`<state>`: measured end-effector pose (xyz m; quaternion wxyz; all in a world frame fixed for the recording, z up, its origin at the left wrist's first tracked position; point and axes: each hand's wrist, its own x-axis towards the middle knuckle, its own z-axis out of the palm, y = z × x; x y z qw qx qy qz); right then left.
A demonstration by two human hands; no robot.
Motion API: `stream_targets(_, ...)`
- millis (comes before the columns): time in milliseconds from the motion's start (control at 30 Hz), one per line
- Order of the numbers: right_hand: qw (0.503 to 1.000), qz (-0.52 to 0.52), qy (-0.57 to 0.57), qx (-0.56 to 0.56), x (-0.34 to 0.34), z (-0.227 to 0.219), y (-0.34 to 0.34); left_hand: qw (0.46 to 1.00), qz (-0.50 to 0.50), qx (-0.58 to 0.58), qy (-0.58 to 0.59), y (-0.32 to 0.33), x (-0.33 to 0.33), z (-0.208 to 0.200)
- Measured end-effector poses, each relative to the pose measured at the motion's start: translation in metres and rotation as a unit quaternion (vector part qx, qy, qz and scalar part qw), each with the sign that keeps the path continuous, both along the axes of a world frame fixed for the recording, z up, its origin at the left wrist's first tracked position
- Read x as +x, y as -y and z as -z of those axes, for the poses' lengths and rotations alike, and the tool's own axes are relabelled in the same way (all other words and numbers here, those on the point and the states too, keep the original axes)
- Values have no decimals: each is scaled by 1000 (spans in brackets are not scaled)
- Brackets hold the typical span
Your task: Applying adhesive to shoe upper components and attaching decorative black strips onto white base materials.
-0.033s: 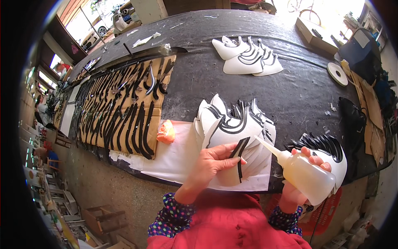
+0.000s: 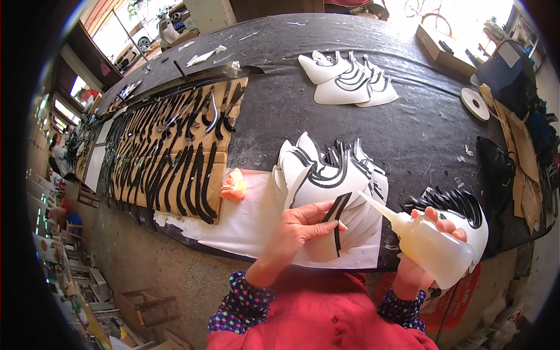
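My left hand (image 2: 297,230) pinches a white curved piece with black edging (image 2: 337,216) between thumb and fingers, near the table's front edge. My right hand (image 2: 417,271) is wrapped round a translucent squeeze bottle (image 2: 437,248) with yellowish liquid in it. Its long tapered nozzle (image 2: 379,205) points up and left, the tip a little right of the piece's black top end; whether they touch I cannot tell. Just beyond my hands lies an overlapping stack of white, black-trimmed pieces (image 2: 324,176). Another pile (image 2: 473,224) sits partly behind the bottle.
Cardboard (image 2: 181,150) at left carries rows of black strips. Beside it an orange crumpled lump (image 2: 234,185) rests on white sheeting (image 2: 245,227). Farther back on the black-covered table (image 2: 262,116) are more white pieces (image 2: 344,84). A tape roll (image 2: 475,104) and a long box (image 2: 443,52) lie right.
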<state>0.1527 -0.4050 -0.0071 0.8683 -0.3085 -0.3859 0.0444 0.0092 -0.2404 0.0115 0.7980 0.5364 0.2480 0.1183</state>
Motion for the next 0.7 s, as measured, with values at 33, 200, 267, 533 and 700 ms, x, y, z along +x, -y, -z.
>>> stream_targets(33, 1000, -26, -1, 8, 1, 0, 1, 1000, -1, 2, 2, 0, 0, 0)
stream_targets(200, 992, -120, -2, 32, 3, 7, 0, 999, 15, 40, -7, 2, -1, 1)
stream_targets(267, 991, -131, -5, 31, 1, 7, -1, 999, 16, 32, 2, 3, -1, 0)
stream_targets(533, 999, -9, -45, 14, 5, 0, 6, 943, -73, 323, -25, 13, -9, -5)
stream_targets(700, 999, -4, -35, 28, 20, 10, 12, 693, -129, 704, -82, 14, -21, -19)
